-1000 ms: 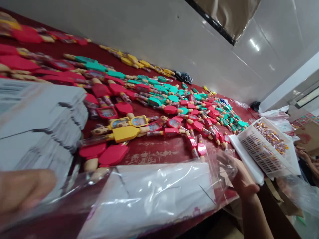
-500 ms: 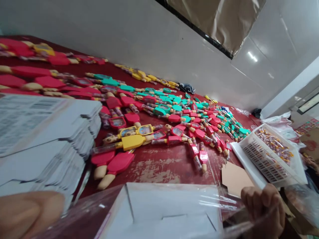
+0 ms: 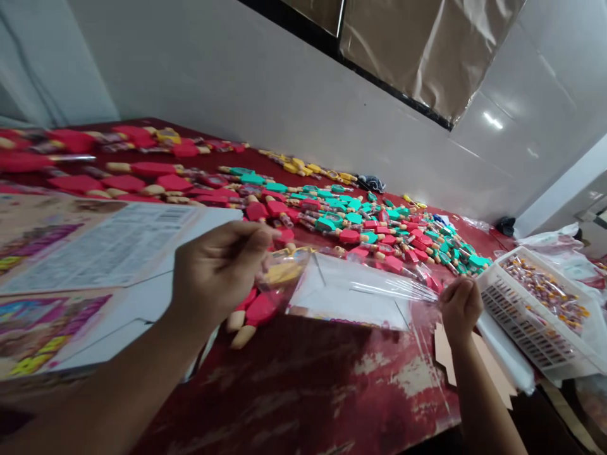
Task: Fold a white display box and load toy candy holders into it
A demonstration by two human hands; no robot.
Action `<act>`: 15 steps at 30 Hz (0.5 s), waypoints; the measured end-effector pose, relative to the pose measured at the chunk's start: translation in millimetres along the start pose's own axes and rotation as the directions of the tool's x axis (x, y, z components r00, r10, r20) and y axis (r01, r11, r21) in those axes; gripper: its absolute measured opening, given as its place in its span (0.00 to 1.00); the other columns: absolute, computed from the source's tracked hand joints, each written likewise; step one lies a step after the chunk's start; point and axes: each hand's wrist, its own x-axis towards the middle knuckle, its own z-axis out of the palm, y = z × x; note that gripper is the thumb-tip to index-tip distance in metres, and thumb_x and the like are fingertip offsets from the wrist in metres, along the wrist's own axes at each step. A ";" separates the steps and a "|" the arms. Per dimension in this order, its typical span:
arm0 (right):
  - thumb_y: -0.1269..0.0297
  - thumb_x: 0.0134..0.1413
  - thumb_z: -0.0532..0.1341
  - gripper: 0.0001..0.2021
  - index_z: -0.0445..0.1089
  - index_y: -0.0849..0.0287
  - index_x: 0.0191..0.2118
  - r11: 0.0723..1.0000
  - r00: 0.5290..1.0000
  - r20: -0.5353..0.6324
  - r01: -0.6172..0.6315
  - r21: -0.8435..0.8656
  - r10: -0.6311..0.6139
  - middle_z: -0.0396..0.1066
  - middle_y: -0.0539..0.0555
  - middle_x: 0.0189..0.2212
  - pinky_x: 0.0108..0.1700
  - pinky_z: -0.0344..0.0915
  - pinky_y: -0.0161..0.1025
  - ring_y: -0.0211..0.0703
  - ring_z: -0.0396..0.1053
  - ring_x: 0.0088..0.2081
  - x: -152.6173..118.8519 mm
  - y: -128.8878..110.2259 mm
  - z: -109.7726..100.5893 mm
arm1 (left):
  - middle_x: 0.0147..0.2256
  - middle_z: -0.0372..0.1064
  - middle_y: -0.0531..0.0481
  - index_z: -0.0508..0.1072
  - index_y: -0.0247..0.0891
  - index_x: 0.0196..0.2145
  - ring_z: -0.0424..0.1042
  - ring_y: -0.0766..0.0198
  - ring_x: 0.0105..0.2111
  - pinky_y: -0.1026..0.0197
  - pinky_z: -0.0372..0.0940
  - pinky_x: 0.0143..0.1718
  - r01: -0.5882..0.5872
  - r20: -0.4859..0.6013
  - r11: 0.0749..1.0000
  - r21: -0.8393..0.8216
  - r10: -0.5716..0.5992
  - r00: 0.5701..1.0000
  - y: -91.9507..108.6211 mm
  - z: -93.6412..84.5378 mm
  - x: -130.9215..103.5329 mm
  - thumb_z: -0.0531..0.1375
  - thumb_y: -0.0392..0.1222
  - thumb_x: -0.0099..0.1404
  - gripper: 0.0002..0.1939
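A white box (image 3: 351,294) in clear plastic film (image 3: 408,285) hangs stretched between my two hands over the red table (image 3: 284,385). My left hand (image 3: 220,272) is closed in a pinch on the film left of the box. On the right, my right hand (image 3: 461,309) is a fist round the other end of the film, which is pulled into tight creases. The box's white face points up toward me, with a printed strip along its near edge. Left of my left hand lies a stack of printed flat boxes (image 3: 109,253).
Many red, green and yellow toy-like pieces (image 3: 336,208) spread across the table toward the wall. A white basket (image 3: 526,316) of small wrapped items stands at the right, beside brown cardboard (image 3: 488,363) and plastic bags (image 3: 552,249).
Both hands and the wrapped box are now farther up the view, away from me, and the box looks smaller. My left hand has come in from the lower left corner. The view has shifted.
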 end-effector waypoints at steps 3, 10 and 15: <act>0.58 0.67 0.48 0.18 0.59 0.58 0.26 0.986 0.994 -0.004 0.107 -0.128 -0.109 0.58 0.46 0.16 0.24 0.57 0.34 0.32 0.58 0.18 -42.7 2.2 -16.0 | 0.13 0.60 0.58 0.72 0.34 0.29 0.59 0.72 0.13 0.69 0.57 0.13 0.081 -0.053 0.997 0.009 -0.081 0.995 -8.0 -12.7 -32.2 0.66 0.59 0.53 0.22; 0.56 0.65 0.52 0.12 0.64 0.56 0.33 0.998 0.998 0.050 -0.044 -0.050 0.046 0.66 0.50 0.22 0.24 0.64 0.36 0.38 0.66 0.22 -148.6 -0.7 -58.1 | 0.15 0.63 0.57 0.73 0.36 0.30 0.63 0.71 0.13 0.69 0.61 0.15 0.078 0.026 0.966 0.245 -0.087 0.996 -35.7 -59.7 -114.3 0.64 0.46 0.60 0.10; 0.53 0.64 0.52 0.17 0.63 0.59 0.29 0.959 0.958 0.105 -0.254 -0.125 0.267 0.63 0.48 0.19 0.20 0.57 0.32 0.34 0.59 0.19 -156.3 10.8 -59.9 | 0.15 0.61 0.58 0.73 0.38 0.31 0.61 0.72 0.13 0.69 0.61 0.16 0.260 0.126 0.918 0.299 -0.308 0.943 -45.7 -77.3 -132.6 0.62 0.49 0.62 0.11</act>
